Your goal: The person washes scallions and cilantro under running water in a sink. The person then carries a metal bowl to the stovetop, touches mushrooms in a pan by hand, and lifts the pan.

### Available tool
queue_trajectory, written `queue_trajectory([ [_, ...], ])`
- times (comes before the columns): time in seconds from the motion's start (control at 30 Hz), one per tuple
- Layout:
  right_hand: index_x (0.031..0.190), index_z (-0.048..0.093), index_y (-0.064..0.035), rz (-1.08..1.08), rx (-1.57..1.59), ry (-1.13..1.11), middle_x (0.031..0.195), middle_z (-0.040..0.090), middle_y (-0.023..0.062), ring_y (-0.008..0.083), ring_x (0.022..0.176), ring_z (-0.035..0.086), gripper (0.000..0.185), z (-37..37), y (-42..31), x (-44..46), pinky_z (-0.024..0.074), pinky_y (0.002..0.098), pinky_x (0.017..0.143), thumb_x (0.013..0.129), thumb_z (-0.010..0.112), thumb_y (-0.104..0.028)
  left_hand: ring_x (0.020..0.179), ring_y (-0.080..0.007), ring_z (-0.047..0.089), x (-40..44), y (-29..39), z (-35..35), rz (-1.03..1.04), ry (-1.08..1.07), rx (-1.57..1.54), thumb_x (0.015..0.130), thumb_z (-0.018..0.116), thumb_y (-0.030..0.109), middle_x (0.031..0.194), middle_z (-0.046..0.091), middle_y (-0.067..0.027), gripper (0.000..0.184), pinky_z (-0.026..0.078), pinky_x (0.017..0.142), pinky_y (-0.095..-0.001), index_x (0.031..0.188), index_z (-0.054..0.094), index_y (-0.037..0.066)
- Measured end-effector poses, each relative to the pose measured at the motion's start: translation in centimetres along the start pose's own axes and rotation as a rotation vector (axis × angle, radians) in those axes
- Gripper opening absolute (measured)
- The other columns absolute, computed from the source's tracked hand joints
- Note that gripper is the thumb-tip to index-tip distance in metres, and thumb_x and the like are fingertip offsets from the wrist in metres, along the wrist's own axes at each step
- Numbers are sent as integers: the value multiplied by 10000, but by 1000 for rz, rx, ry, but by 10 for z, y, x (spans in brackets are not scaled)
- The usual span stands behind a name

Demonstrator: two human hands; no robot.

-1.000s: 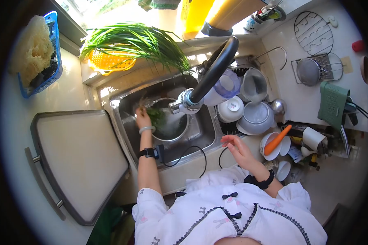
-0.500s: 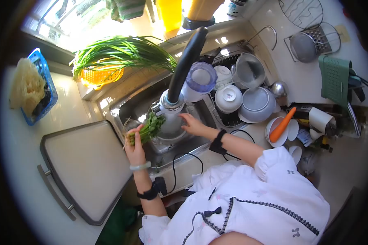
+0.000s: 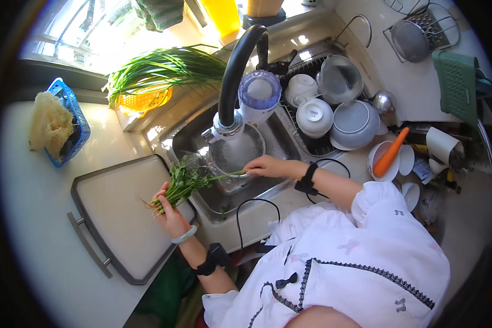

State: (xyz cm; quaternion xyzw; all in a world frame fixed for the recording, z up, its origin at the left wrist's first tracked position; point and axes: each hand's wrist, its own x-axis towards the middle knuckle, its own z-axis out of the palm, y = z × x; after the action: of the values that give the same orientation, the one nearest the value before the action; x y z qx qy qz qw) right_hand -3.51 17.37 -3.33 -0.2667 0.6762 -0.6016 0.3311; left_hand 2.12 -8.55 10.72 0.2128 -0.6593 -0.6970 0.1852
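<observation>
My left hand (image 3: 172, 220) is closed around the root end of a bunch of leafy green herbs (image 3: 183, 181), which look like coriander. The pale roots stick out past my fingers on the left, while the leaves reach over the sink (image 3: 209, 206). Between the fingertips of my right hand (image 3: 265, 165) is the end of a single green stem (image 3: 227, 175), stretched sideways from the bunch. Under the tap (image 3: 227, 130) sits a round bowl (image 3: 239, 154) in the basin, just beyond my hands.
A cutting board (image 3: 131, 213) lies left of the sink. Behind stands a yellow basket (image 3: 145, 101) with long green stalks (image 3: 164, 71). White bowls (image 3: 314, 119) and pots fill the rack at right, near a carrot (image 3: 391, 154). A black cable (image 3: 239, 216) crosses the sink's front edge.
My left hand has moved left and down with the herbs, away from the tap. My right hand, earlier beside the bowl without the stem, now pinches one stem stretched from the bunch.
</observation>
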Motion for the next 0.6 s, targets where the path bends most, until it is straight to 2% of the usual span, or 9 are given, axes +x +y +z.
queue_trajectory([
  [0.07, 976, 573, -64, -77, -70, 20, 798, 602, 81, 180, 659, 547, 235, -18, -14, -13, 424, 283, 617, 815, 495, -217, 984, -234, 487, 2, -5, 0, 61, -8, 20, 894, 348, 141, 1018, 520, -173, 179, 395, 868, -344, 917, 462, 5],
  [0.17, 986, 568, -61, 83, -132, -51, 746, 594, 76, 154, 608, 526, 240, -47, -30, -32, 419, 274, 580, 820, 488, -215, 961, -232, 495, 0, -3, 6, 121, 32, -18, 896, 350, 150, 995, 526, -171, 184, 394, 861, -345, 907, 460, 3],
  [0.23, 995, 562, -47, 278, -97, 120, 737, 591, 76, 130, 595, 512, 252, -63, -32, -43, 413, 253, 571, 818, 494, -212, 953, -230, 498, 0, 4, 6, 105, 118, -167, 896, 351, 153, 985, 530, -169, 184, 383, 867, -353, 898, 460, 4],
  [0.27, 995, 562, -47, 267, -107, 119, 737, 591, 76, 130, 595, 512, 252, -69, -28, -48, 413, 253, 571, 818, 494, -212, 953, -230, 498, 0, 7, 6, 117, 122, -174, 896, 351, 153, 985, 530, -169, 184, 383, 867, -353, 898, 460, 4],
  [0.33, 1002, 558, -42, 329, -50, 324, 713, 587, 77, 123, 605, 525, 261, -77, -16, -57, 422, 252, 578, 820, 487, -215, 928, -213, 502, 0, 14, 6, 152, 152, -155, 901, 340, 183, 994, 529, -176, 207, 402, 843, -333, 883, 458, 14],
  [0.43, 992, 565, -46, 436, -158, 408, 726, 588, 88, 171, 639, 555, 256, -85, -20, -66, 442, 282, 609, 811, 495, -214, 940, -219, 504, -2, 23, 11, 252, 171, 17, 896, 357, 153, 914, 538, -128, 177, 392, 839, -347, 863, 454, 9],
  [0.47, 992, 565, -46, 428, -163, 408, 726, 588, 88, 171, 639, 555, 256, -84, -17, -66, 442, 282, 609, 811, 495, -214, 940, -219, 504, -3, 24, 11, 259, 174, 12, 896, 357, 153, 914, 538, -128, 177, 392, 839, -347, 863, 454, 9],
  [0.53, 1045, 544, -53, 42, -742, 474, 784, 585, 95, 221, 707, 555, 272, -79, -8, -68, 442, 304, 657, 807, 500, -178, 872, -200, 513, -5, 20, 11, 246, -14, 159, 895, 364, 158, 840, 522, -91, 178, 392, 807, -325, 870, 453, 6],
  [0.6, 1006, 564, -68, 42, -752, 439, 833, 579, 93, 237, 749, 550, 251, -70, -26, -68, 438, 325, 677, 786, 517, -178, 793, -159, 506, -11, 11, 23, 222, -52, 109, 880, 408, 144, 787, 501, -62, 136, 402, 757, -287, 870, 458, 18],
])
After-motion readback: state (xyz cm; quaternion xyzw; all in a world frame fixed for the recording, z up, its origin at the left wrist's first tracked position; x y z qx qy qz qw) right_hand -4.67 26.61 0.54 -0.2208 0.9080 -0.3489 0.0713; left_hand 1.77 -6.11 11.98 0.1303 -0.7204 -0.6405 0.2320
